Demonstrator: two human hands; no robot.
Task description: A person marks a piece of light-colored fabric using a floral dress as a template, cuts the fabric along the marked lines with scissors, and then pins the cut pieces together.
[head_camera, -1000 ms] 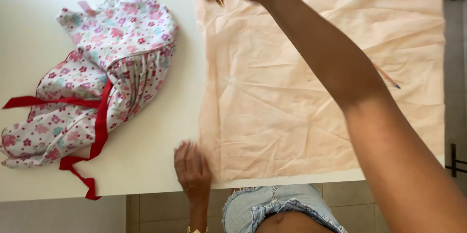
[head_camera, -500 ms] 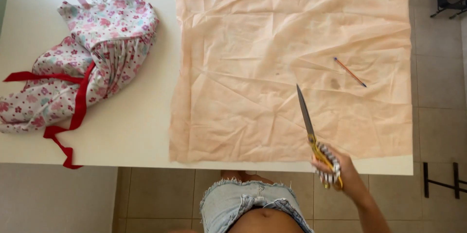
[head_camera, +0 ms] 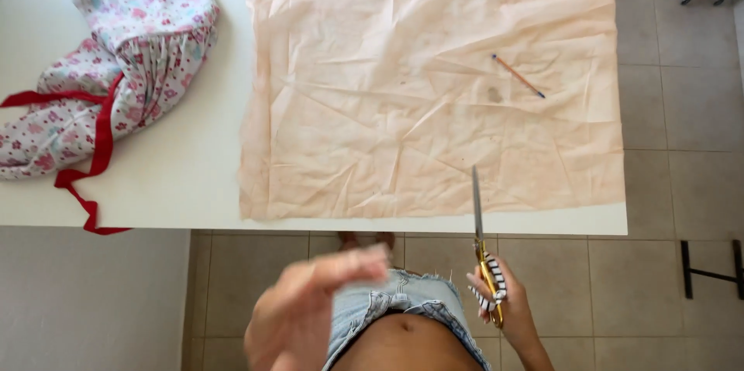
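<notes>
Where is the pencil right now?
In the head view the pencil lies on the right part of the peach cloth on the white table, far from the scissors in the right hand.

The room is bright with soft, even daylight. The white table [head_camera: 178, 177] is almost glaring. Shadows are weak. The left hand [head_camera: 314, 313], near, is blurred.

Bare table strip [head_camera: 209, 146] between floral garment [head_camera: 124, 69] and peach cloth [head_camera: 387, 84] lies open
</notes>
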